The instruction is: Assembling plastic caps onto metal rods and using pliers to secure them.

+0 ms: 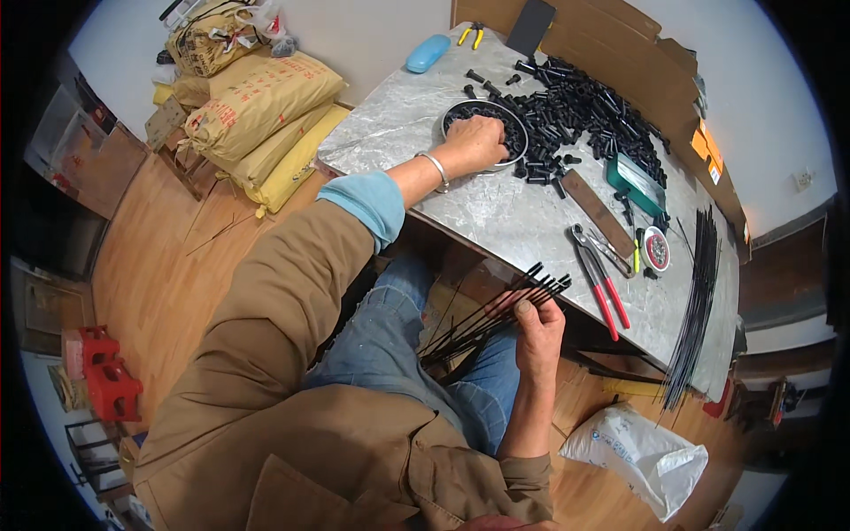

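Observation:
My left hand [478,142] reaches across to a round metal-rimmed bowl [524,146] of small black parts. Its fingers are curled down among them, and whatever they pinch is hidden. Above my lap, my right hand [537,327] grips a bundle of thin black rods [474,332] between thumb and fingers. Several rods carry thicker black pieces at their upper ends, which fan out near the table edge. Beyond the bowl spreads a large heap of black bolt-like pieces [593,106] on the grey marbled table [478,217].
Red-handled cutters [602,283], pliers [613,252], a brown bar [598,212], a small white bowl [655,250] and a green box [636,184] lie right. More black rods [695,301] overhang the right edge. Cardboard [611,35] walls the back. Stacked sacks [266,115] stand left.

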`<state>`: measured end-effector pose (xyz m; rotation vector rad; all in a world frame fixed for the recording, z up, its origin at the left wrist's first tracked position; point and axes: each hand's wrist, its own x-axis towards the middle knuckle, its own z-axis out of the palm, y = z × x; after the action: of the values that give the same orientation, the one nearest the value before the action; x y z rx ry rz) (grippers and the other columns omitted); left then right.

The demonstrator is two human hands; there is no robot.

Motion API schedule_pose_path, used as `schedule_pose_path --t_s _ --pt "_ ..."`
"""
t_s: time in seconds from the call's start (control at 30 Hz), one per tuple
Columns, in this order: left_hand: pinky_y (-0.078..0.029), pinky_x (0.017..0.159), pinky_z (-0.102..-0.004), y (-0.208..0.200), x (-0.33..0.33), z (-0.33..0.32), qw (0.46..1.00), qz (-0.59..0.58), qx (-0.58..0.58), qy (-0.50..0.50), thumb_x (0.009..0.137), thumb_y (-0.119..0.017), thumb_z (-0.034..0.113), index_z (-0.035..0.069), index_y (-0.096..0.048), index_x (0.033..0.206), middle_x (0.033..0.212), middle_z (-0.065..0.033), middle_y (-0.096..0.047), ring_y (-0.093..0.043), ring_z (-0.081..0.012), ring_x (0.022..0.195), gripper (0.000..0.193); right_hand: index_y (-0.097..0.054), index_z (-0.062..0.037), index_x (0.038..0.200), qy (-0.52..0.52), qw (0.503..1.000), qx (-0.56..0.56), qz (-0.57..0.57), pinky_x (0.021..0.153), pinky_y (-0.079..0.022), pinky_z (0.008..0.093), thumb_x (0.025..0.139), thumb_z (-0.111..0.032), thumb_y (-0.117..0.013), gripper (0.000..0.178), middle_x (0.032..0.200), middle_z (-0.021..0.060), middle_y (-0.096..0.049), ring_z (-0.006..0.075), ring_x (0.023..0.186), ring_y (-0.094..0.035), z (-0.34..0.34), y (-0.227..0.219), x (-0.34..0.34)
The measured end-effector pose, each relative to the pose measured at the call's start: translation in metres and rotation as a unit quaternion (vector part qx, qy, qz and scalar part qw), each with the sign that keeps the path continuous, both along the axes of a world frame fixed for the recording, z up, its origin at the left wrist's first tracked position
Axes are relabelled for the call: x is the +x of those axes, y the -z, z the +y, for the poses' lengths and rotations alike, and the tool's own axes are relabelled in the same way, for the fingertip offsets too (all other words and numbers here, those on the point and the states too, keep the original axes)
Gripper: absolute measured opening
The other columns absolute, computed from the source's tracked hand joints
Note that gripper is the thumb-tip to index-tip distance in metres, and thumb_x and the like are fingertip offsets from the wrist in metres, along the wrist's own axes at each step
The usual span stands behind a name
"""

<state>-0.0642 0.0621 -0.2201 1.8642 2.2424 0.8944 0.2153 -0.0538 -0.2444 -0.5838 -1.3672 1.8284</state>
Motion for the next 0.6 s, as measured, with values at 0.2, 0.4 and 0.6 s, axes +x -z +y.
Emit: schedule_pose_path --t_s 0.2,0.4,0.6 --pt "-0.052 0.076 -0.0442 -0.008 0.005 0.003 0.998 0.025 -0.042 -0.041 0.072 -0.072 0.032 0.005 -0.071 0.081 0.088 -0.0189 -0.069 -0.067 -0.0340 0.087 0.029 -0.061 0.0018 0.084 0.022 0.999 -0.021 -0.037 0.074 -0.049 0.0302 0.087 -0.015 -0.061 0.017 0.081 0.0107 -0.066 0.0179 0.076 -0.062 -0.003 0.000 0.003" --pt "-0.053 0.077 -0.0451 -0.004 0.007 0.013 0.998 0.024 -0.034 -0.055 0.073 -0.060 0.019 0.003 -0.070 0.086 0.091 -0.0207 -0.068 -0.066 -0.0370 0.088 0.023 -0.061 -0.0014 0.087 0.033 0.999 -0.016 -0.008 0.071 -0.052 0.0333 0.088 -0.025 -0.065 0.024 0.081 0.0106 -0.066 0.0200 0.074 -0.064 -0.004 0.009 0.009" --pt "-0.050 0.079 -0.0408 -0.010 0.017 -0.005 0.993 0.021 0.103 -0.053 0.079 -0.052 0.015 0.007 -0.069 0.093 0.091 -0.0174 -0.068 -0.065 -0.0328 0.087 0.024 -0.058 -0.0030 0.086 0.041 0.996 -0.072 0.025 0.070 -0.051 0.0300 0.087 -0.018 -0.067 0.018 0.082 0.0099 -0.066 0.0168 0.074 -0.063 -0.006 0.011 0.017"
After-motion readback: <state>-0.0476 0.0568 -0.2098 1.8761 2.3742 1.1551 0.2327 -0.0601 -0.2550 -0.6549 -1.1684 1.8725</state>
